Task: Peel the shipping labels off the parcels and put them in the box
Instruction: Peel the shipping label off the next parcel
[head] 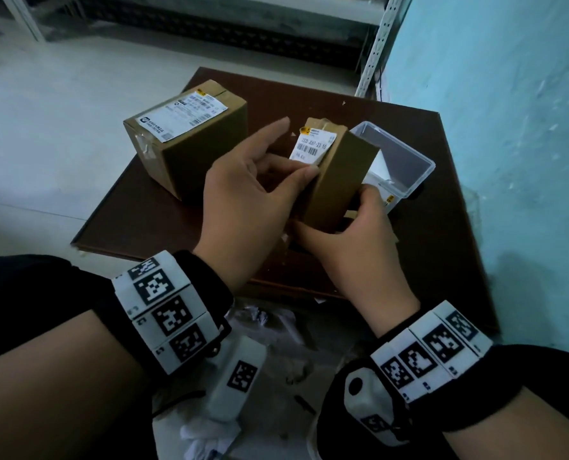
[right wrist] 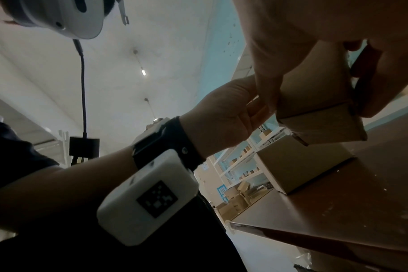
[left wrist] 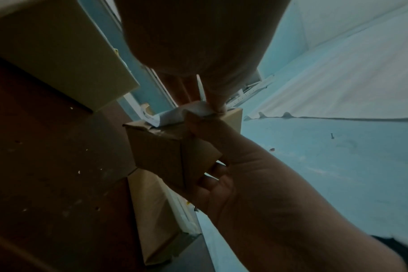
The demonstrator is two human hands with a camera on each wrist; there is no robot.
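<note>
I hold a small cardboard parcel (head: 339,184) tilted above the brown board (head: 163,214). My right hand (head: 352,227) grips its lower end from beneath. A white shipping label (head: 313,144) sits on its upper face, and my left hand (head: 304,171) pinches the label's near edge, index finger stretched out. In the left wrist view the label (left wrist: 175,116) is lifted and curled off the small parcel (left wrist: 165,152), pinched by my left hand (left wrist: 212,110). A larger parcel (head: 183,144) with its own label (head: 183,116) stands to the left. The clear plastic box (head: 419,167), holding peeled labels, is behind the small parcel.
The board lies low on a pale floor, against a turquoise wall (head: 508,127) on the right. A metal shelf upright (head: 376,44) stands behind it. Crumpled wrapping (head: 269,320) lies on the floor by my wrists.
</note>
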